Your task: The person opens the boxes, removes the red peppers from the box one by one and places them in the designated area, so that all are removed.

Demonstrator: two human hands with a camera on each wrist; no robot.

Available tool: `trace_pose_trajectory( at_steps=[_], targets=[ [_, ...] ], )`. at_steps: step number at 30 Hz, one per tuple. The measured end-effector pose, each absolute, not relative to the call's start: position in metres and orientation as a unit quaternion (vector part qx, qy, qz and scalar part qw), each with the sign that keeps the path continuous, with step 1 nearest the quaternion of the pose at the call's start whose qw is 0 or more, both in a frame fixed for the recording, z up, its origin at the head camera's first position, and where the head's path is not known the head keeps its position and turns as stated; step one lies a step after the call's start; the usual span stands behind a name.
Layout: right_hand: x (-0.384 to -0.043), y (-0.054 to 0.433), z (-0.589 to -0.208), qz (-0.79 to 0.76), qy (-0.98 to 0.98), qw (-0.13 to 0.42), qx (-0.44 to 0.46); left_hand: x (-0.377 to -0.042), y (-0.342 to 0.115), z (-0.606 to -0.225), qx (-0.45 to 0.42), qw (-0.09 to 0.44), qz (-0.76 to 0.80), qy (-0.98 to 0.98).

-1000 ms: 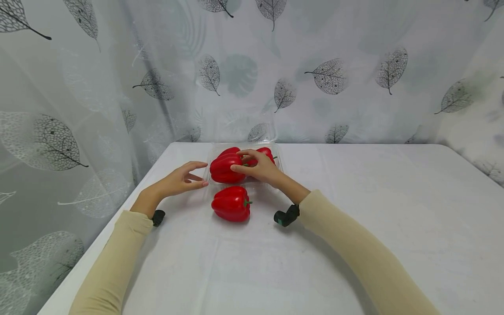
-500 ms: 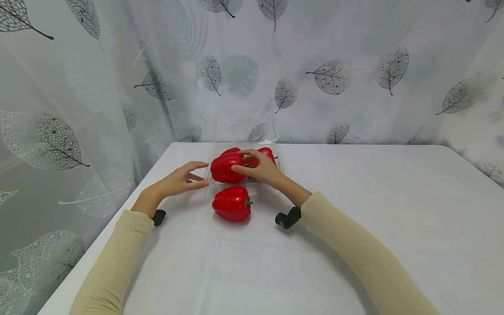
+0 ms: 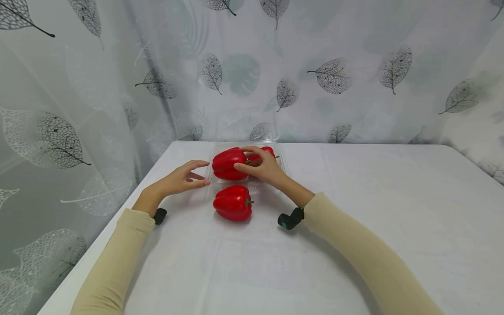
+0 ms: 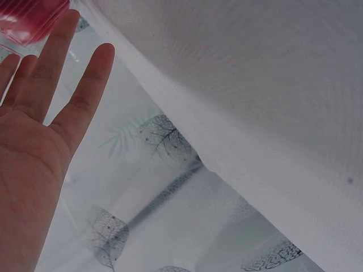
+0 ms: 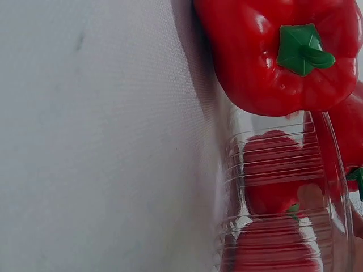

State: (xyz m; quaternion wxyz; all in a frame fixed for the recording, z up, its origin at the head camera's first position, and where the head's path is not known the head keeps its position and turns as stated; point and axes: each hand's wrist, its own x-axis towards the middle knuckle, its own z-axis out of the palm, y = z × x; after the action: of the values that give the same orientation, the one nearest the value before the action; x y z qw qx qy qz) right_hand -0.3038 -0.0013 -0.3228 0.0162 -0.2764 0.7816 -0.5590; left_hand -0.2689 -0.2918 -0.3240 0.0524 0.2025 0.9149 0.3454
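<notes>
My right hand [image 3: 264,167] holds a red bell pepper [image 3: 229,164] by its stem end, thumb on the near side and fingers over the far side. That pepper is at a clear plastic container [image 3: 283,165]; whether it touches the bottom I cannot tell. Behind the hand, another red pepper [image 3: 268,151] lies inside. My left hand [image 3: 179,179] hovers just left of the container, fingers spread and holding nothing. One more red pepper [image 3: 232,204] lies on the table in front, green stem pointing right. In the right wrist view, peppers show through the container's ribbed wall [image 5: 278,170].
The container's clear lid [image 3: 246,124] stands raised at the back, against the leaf-patterned curtain [image 3: 330,76]. A white cloth covers the table [image 3: 354,210]. The table's left edge runs beneath my left forearm.
The held pepper has risen slightly and moved back, covering the pepper that showed behind it earlier. My left hand keeps its place beside the container.
</notes>
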Motion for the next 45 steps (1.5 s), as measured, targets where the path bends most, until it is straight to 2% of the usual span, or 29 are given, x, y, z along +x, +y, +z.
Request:
trace_pose_trajectory(
  at_steps=[21,45],
  targets=[
    [-0.297,0.009,-0.327,-0.612,0.734,-0.036,-0.293,-0.274,-0.289,-0.325,0.206,0.054,0.35,0.912],
    [-0.289,0.026,-0.33,-0.613,0.725,-0.015,-0.314,-0.271,-0.293,-0.325,0.207,0.053,0.345,0.914]
  ],
)
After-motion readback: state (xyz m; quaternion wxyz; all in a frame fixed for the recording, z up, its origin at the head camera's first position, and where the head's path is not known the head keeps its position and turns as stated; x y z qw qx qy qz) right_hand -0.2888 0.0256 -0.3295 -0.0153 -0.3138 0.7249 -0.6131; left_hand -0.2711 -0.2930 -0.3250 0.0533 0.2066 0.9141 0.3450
